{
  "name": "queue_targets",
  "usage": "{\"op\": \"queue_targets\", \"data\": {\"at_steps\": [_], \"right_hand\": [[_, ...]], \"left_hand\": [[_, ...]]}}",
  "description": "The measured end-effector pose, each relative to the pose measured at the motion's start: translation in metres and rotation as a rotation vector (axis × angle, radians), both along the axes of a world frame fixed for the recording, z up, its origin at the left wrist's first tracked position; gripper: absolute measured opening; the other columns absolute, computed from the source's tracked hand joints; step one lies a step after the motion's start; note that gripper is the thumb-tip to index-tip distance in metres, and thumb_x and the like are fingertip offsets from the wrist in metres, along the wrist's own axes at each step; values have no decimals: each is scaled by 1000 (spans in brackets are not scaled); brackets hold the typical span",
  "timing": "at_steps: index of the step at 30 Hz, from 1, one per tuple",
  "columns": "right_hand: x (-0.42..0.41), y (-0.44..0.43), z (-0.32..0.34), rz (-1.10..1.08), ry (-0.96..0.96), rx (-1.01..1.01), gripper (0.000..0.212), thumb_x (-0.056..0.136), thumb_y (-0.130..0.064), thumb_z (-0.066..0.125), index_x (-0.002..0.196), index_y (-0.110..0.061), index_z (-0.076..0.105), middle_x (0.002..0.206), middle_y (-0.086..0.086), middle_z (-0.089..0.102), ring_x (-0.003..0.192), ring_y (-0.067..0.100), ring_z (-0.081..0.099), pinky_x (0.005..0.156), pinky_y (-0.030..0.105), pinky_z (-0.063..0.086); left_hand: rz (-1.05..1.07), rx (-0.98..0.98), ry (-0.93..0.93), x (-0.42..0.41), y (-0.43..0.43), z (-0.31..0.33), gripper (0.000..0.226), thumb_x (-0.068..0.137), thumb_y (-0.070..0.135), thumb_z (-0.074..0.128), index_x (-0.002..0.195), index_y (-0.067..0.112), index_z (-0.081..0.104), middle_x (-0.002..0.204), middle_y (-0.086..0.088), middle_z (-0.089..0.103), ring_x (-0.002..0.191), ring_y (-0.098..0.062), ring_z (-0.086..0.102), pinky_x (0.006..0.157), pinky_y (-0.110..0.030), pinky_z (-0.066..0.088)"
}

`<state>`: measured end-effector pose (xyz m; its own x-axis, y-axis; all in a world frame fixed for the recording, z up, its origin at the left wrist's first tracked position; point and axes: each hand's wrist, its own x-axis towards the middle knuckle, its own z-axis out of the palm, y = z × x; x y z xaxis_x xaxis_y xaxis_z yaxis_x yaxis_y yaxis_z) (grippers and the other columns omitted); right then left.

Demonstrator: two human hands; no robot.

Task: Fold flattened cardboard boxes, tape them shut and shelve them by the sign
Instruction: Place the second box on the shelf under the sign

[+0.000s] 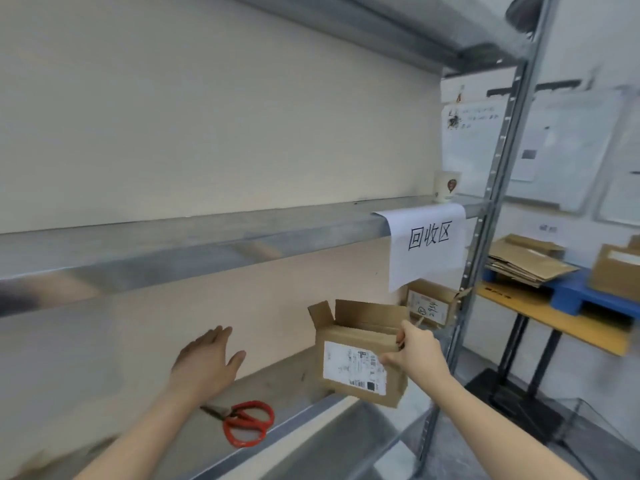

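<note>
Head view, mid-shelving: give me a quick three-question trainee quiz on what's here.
1. True or false: the top flaps of the cardboard box in the right hand are open.
2. What lies on the shelf below the left hand? A tape roll; B red-handled scissors; C marker.
3. Fill in: a second labelled box sits on the shelf partly behind the hanging paper ____.

Key: 1 true. 2 B. 3 sign.
</note>
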<state>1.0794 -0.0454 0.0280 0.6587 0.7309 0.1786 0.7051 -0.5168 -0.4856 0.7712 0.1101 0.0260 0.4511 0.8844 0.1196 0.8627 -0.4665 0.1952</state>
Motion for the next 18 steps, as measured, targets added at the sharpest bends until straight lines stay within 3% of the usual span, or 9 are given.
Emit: {"op": "queue_targets", "data": {"at_steps": [7, 11, 16, 18], "right_hand": [[129, -12, 4, 53, -90, -49, 42, 72, -38, 81, 86, -18, 47, 83, -1, 62, 81, 19, 60, 69, 33, 55], [179, -3, -5, 67, -104, -47, 38, 82, -38, 73, 102, -19, 46, 95, 1, 64, 91, 21, 62, 70, 29, 53], [227, 26, -20, 52, -76, -104, 22, 96, -19, 53, 115, -11, 45, 110, 8, 64, 101, 24, 63, 75, 30, 53], [244, 39, -24, 54, -70, -147, 25, 98, -15, 48, 122, -9, 42, 115, 9, 63, 105, 24, 62, 76, 29, 51]], "left_hand": [[31, 39, 1, 148, -25, 3, 61, 97, 49, 39, 149, 20, 27, 158, -2, 25, 142, -17, 30, 112, -31, 27], [65, 35, 28, 201, -25, 5, 60, 97, 49, 38, 149, 21, 27, 158, -1, 25, 142, -17, 31, 112, -31, 28], [120, 25, 28, 258, -6, 9, 61, 97, 50, 38, 150, 21, 26, 156, 0, 28, 140, -19, 33, 112, -31, 29], [125, 7, 36, 281, 7, 13, 63, 98, 49, 36, 152, 20, 21, 158, -2, 22, 142, -21, 29, 114, -32, 27]]}}
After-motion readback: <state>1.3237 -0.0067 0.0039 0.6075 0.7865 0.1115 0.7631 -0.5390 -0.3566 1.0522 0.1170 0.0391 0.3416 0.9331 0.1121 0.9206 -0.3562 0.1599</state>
